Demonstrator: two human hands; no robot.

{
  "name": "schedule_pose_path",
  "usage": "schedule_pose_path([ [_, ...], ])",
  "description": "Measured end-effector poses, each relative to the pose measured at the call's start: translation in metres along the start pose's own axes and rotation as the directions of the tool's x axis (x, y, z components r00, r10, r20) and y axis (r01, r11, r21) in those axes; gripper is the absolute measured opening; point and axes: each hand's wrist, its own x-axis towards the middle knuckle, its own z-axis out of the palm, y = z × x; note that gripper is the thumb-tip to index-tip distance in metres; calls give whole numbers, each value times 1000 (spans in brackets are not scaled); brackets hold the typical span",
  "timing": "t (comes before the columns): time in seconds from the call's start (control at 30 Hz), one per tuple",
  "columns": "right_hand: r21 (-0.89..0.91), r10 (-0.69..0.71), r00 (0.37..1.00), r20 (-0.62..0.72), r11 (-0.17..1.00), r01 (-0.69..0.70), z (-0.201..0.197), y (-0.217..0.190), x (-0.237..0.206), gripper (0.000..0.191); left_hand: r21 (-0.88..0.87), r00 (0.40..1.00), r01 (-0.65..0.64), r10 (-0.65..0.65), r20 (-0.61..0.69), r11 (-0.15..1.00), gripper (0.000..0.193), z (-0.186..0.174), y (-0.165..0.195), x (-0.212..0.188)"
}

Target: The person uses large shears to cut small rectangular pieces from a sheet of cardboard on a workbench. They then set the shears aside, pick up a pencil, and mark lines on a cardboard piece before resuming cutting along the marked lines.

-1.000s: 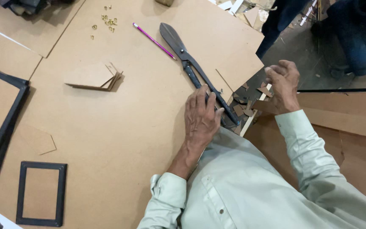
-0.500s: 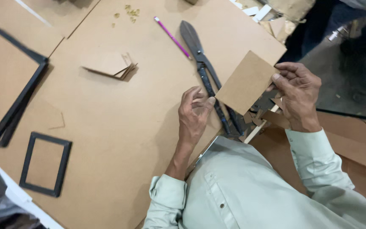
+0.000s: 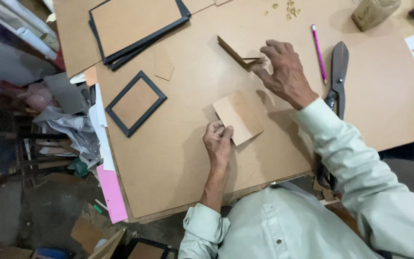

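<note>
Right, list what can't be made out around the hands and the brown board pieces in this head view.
- Large metal shears: handles hidden under the right sleeve, head view.
- Folded brown board stand: whether the right hand touches it is unclear.
- Glass jar: top cut off by the frame edge.
- Small rectangular brown board: near corner hidden by the left hand.

even, fairly bright light from above falls on the brown board table (image 3: 178, 158), with no glare. soft shadows lie just beside each hand. left of the table the floor clutter is dimmer. focus is sharp, edges slightly stretched.
</note>
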Motion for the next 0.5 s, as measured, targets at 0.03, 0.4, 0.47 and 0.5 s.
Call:
schedule_pose_path([
  [0.03,-41,-47,999,20,998,48,12,2,18,45,-19,998,35,-36,-42,999,30,-5,3,0],
  [0.4,-114,-157,984,80,980,166,56,3,44,26,-308,974,222,-227,23,925,44,-45,12,1],
  [0.47,-17,-156,986,50,987,157,41,-12,35,27,-328,972,232,-227,53,916,43,-48,11,5],
  [0.5,44,-158,986,49,987,156,36,-25,23,30,-352,971,239,-230,69,905,42,-50,10,7],
])
